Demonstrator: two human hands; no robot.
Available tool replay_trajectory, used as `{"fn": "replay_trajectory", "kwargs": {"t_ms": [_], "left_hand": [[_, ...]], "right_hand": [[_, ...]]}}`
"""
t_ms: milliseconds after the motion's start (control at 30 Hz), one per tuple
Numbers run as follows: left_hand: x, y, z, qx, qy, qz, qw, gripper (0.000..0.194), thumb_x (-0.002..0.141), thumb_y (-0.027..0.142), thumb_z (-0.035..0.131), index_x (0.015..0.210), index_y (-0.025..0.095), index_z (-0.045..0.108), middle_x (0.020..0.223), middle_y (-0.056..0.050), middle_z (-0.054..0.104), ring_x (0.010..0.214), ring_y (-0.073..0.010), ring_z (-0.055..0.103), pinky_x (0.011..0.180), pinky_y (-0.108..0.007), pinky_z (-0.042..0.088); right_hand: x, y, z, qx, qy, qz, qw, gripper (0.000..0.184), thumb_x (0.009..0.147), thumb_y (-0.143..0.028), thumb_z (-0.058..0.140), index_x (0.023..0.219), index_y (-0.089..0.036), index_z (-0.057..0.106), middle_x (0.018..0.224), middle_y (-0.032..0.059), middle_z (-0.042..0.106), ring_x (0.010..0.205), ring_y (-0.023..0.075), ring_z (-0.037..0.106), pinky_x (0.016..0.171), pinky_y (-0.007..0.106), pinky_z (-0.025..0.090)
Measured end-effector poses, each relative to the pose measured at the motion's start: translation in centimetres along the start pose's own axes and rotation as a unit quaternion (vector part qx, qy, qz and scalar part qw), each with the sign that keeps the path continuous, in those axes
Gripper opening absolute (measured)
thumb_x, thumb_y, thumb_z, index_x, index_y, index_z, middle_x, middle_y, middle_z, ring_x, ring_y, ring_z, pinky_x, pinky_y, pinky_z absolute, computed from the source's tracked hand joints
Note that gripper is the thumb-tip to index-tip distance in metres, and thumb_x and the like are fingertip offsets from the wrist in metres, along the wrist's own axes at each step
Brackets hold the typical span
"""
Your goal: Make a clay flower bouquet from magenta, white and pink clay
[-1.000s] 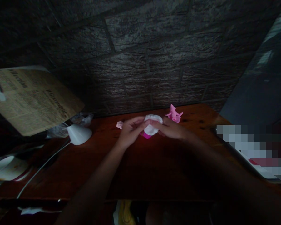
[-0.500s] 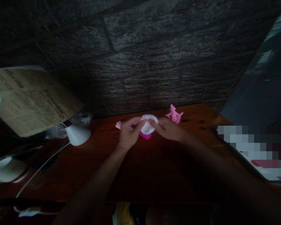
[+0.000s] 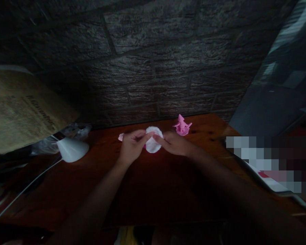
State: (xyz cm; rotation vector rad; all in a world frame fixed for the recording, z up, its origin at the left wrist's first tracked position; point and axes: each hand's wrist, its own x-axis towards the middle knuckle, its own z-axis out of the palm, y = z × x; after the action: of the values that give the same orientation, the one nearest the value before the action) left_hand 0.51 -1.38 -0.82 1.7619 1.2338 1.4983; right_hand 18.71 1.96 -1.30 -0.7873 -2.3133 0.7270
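Observation:
Between both hands is a thin, flat white disc, roughly oval with an uneven edge, like flattened modelling clay. My left hand pinches its left side, and my right hand its right side, both thumbs lying on its face close together. Behind the disc's lower left, a bit of a magenta piece shows; most of it is hidden. A small pale pink lump lies just left of my left hand. Beyond my right hand stands a pink figure with a pointed top and outstretched sides.
The brown wooden table meets a dark brick-patterned wall. At left are a white cone-shaped lamp base with a cable, a printed paper shade and crumpled clear plastic. A pale-edged, partly blurred-out object lies at right.
The view has shifted, so everything sits further left. The white disc now shows more of its face and looks longer downward, covering most of the magenta piece. Both hands keep hold of it.

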Motion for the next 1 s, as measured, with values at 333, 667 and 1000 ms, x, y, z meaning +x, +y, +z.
{"fn": "replay_trajectory", "kwargs": {"t_ms": [333,667,1000], "left_hand": [[0.02,-0.06,0.31,-0.018,0.008,0.038,0.999,0.020,0.082,0.032,0.074,0.095,0.017,0.078,0.076,-0.003,0.078,0.062,-0.0119,0.068,0.057,-0.021,0.053],[-0.03,-0.53,0.28,-0.027,0.054,0.031,0.998,0.017,0.080,0.032,0.076,0.088,0.018,0.080,0.088,-0.006,0.081,0.072,-0.0165,0.075,0.064,-0.025,0.060],[0.21,-0.19,0.16,-0.071,0.007,0.011,0.997,0.025,0.082,0.036,0.074,0.099,0.017,0.079,0.092,-0.008,0.081,0.080,-0.0187,0.077,0.071,-0.028,0.062]], "right_hand": [[-0.01,-0.12,-0.15,0.045,-0.011,0.015,0.999,0.051,0.101,-0.043,0.034,0.061,-0.018,0.053,0.057,0.0004,0.053,0.056,0.0118,0.050,0.058,0.026,0.039],[-0.11,-0.25,-0.13,0.003,-0.011,0.024,1.000,0.046,0.102,-0.037,0.040,0.067,-0.016,0.061,0.066,0.0050,0.064,0.061,0.0132,0.057,0.061,0.028,0.041],[-0.13,-0.29,0.17,0.045,-0.042,-0.008,0.998,0.046,0.102,-0.036,0.039,0.065,-0.016,0.058,0.060,0.0013,0.060,0.057,0.0109,0.053,0.057,0.024,0.040]]}}
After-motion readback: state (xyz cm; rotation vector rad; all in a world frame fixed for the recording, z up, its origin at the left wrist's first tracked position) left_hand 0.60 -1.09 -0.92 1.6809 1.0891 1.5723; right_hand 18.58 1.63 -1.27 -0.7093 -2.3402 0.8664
